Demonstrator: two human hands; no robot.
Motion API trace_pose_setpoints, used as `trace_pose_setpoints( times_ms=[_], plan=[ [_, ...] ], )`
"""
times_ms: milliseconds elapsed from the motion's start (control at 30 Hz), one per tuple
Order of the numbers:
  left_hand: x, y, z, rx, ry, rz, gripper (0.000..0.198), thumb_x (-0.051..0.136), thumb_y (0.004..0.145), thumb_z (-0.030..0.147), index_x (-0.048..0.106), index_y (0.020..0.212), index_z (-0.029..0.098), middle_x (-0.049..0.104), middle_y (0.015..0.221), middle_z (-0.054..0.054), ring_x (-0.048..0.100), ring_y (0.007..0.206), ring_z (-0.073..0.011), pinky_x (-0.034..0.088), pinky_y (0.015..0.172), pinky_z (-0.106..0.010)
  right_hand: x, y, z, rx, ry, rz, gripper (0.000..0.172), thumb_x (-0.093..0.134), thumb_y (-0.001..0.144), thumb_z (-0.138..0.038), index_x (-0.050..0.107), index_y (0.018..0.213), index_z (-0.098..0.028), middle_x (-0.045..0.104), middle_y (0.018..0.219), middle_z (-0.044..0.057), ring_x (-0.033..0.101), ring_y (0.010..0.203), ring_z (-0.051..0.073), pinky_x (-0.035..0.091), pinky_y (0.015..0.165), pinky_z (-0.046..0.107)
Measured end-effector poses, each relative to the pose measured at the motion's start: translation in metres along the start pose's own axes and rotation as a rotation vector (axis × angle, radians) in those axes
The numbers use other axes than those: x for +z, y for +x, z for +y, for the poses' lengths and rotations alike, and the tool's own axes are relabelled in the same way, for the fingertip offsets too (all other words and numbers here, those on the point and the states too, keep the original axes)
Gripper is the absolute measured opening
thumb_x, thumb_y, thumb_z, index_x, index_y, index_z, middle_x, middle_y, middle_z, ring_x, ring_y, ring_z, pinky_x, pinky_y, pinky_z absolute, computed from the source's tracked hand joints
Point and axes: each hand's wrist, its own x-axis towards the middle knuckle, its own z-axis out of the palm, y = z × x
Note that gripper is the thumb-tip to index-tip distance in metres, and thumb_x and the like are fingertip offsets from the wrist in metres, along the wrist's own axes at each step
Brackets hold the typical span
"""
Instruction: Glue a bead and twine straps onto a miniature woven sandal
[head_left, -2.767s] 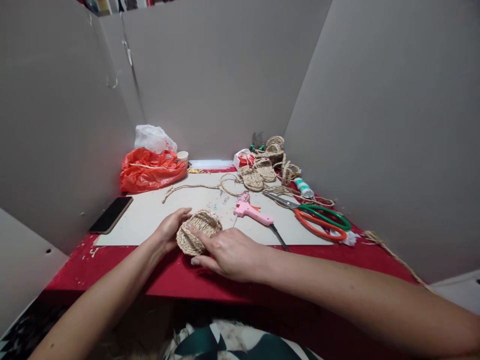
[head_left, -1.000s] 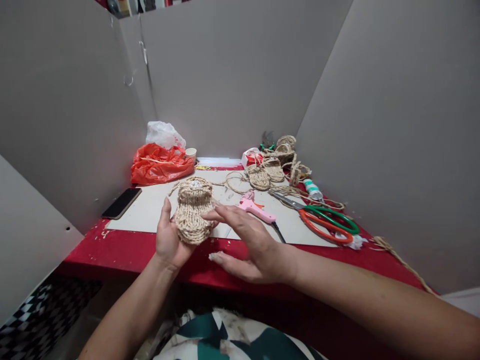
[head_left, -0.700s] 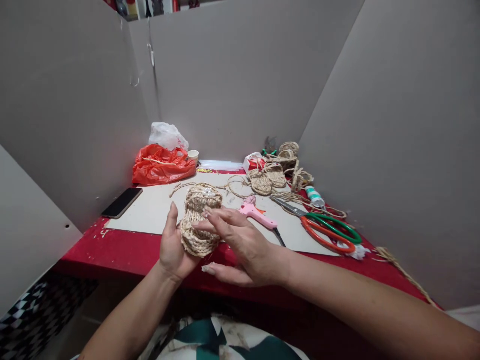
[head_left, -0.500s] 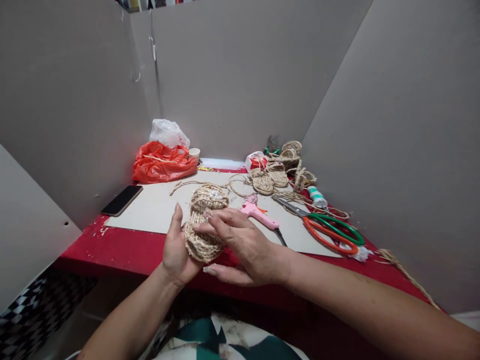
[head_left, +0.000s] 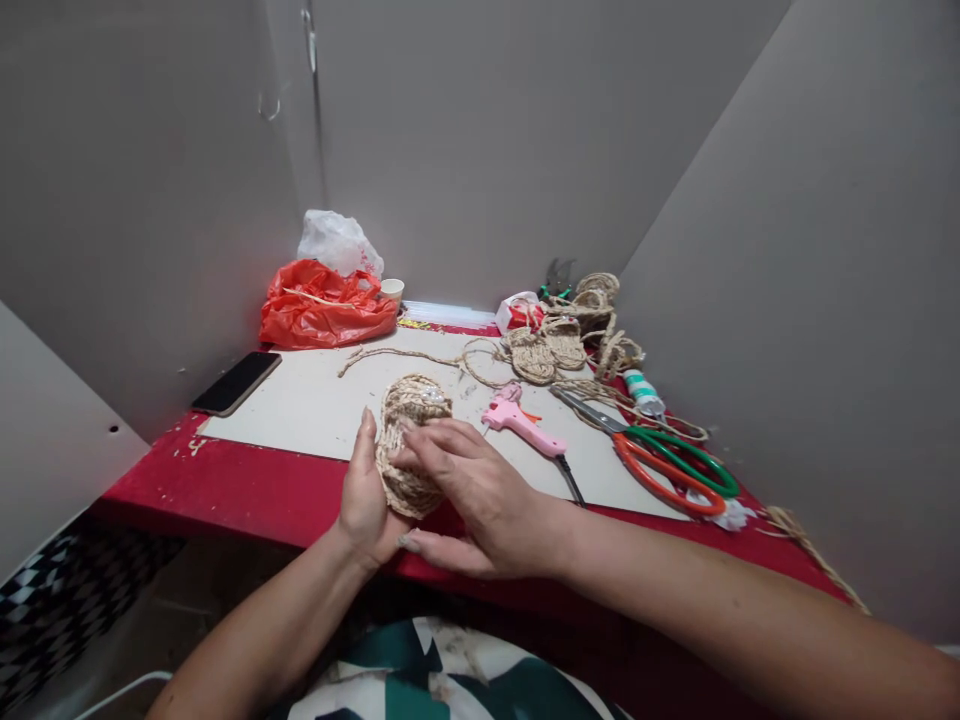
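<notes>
My left hand cups a small woven jute sandal from below, holding it upright over the front edge of the red table. A pale bead decoration shows on the sandal's upper band. My right hand lies over the sandal's right side, with its fingers stretched out and the fingertips resting on the weave. Just right of my hands, a pink glue gun lies on the white board.
Green and orange scissors, a glue tube, more jute sandals and loose jute rope lie at the right and back. A red plastic bag, a white bag and a small cup sit back left. A black phone lies at the left. Grey panels enclose the table.
I lifted the sandal off the table and turned it upright in my left hand. My right hand let go briefly, then laid its fingers back on the sandal. Both hands sank slightly.
</notes>
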Motion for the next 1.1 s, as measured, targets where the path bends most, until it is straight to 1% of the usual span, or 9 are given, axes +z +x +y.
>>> trace_pose_setpoints(
  times_ms=[67,167,267,367,467,600,800,1000,1100],
  plan=[
    [-0.003,0.000,-0.001,0.014,-0.030,-0.005,0.058,0.042,0.089,0.058,0.066,0.111,0.010,0.072,0.101,-0.014,0.064,0.106,-0.0299,0.047,0.097,-0.043,0.001,-0.001,0.002,0.047,0.093,0.021,0.085,0.055,0.089,-0.042,0.006,0.152,-0.015,0.065,0.115,0.012,0.053,0.114,0.025,0.040,0.100,0.045],
    [-0.003,-0.002,-0.001,0.069,-0.066,-0.029,0.053,0.039,0.093,0.053,0.067,0.107,0.011,0.072,0.101,-0.012,0.063,0.109,-0.0277,0.045,0.101,-0.041,0.004,-0.003,0.003,0.157,0.214,0.070,0.068,0.044,0.096,-0.031,0.009,0.153,-0.018,0.068,0.109,0.010,0.055,0.111,0.022,0.043,0.097,0.041],
    [-0.002,-0.002,-0.003,0.093,-0.075,-0.063,0.052,0.037,0.095,0.051,0.068,0.109,0.012,0.072,0.104,-0.011,0.062,0.112,-0.0263,0.042,0.104,-0.040,0.010,-0.002,0.003,0.253,0.214,0.132,0.059,0.038,0.098,-0.018,0.016,0.152,-0.022,0.069,0.107,0.008,0.058,0.106,0.020,0.047,0.094,0.038],
    [-0.004,-0.001,-0.007,0.089,-0.067,-0.042,0.051,0.037,0.095,0.050,0.067,0.113,0.012,0.071,0.109,-0.011,0.059,0.117,-0.0253,0.040,0.106,-0.039,0.012,0.000,0.003,0.275,0.179,0.161,0.057,0.044,0.095,-0.015,0.026,0.149,-0.025,0.066,0.113,0.010,0.062,0.099,0.018,0.051,0.087,0.035],
    [-0.004,-0.002,-0.010,0.081,-0.054,-0.026,0.051,0.037,0.095,0.049,0.065,0.116,0.012,0.070,0.113,-0.012,0.057,0.120,-0.0248,0.039,0.108,-0.037,0.008,0.004,0.001,0.280,0.198,0.139,0.057,0.049,0.093,-0.013,0.033,0.146,-0.027,0.064,0.116,0.010,0.063,0.095,0.017,0.053,0.083,0.033],
    [-0.002,-0.004,-0.011,0.079,-0.023,-0.008,0.050,0.037,0.096,0.048,0.064,0.118,0.012,0.069,0.114,-0.012,0.056,0.122,-0.0248,0.039,0.108,-0.037,-0.001,0.006,-0.003,0.290,0.192,0.057,0.061,0.051,0.091,-0.012,0.031,0.147,-0.025,0.068,0.101,0.008,0.063,0.091,0.018,0.054,0.082,0.035],
    [-0.001,-0.004,-0.016,0.086,0.010,-0.037,0.049,0.036,0.097,0.046,0.070,0.103,0.012,0.072,0.105,-0.011,0.057,0.120,-0.0248,0.039,0.108,-0.036,-0.001,0.005,-0.004,0.202,0.171,0.067,0.059,0.048,0.092,-0.010,0.031,0.146,-0.025,0.066,0.091,0.004,0.062,0.087,0.017,0.052,0.084,0.034],
    [-0.001,-0.005,-0.021,0.128,0.058,0.004,0.048,0.037,0.097,0.045,0.071,0.105,0.013,0.073,0.104,-0.010,0.058,0.119,-0.0238,0.040,0.107,-0.036,-0.005,0.007,-0.010,0.295,0.111,0.021,0.050,0.049,0.090,-0.009,0.043,0.138,-0.021,0.063,0.097,0.008,0.061,0.088,0.018,0.053,0.076,0.032],
    [-0.006,-0.007,-0.024,0.132,0.128,0.014,0.050,0.040,0.094,0.051,0.071,0.105,0.013,0.073,0.103,-0.011,0.057,0.120,-0.0254,0.041,0.106,-0.038,-0.008,0.010,-0.015,0.305,0.177,-0.005,0.052,0.050,0.087,-0.006,0.044,0.137,-0.019,0.066,0.094,0.007,0.062,0.087,0.017,0.052,0.078,0.031]
  ],
)
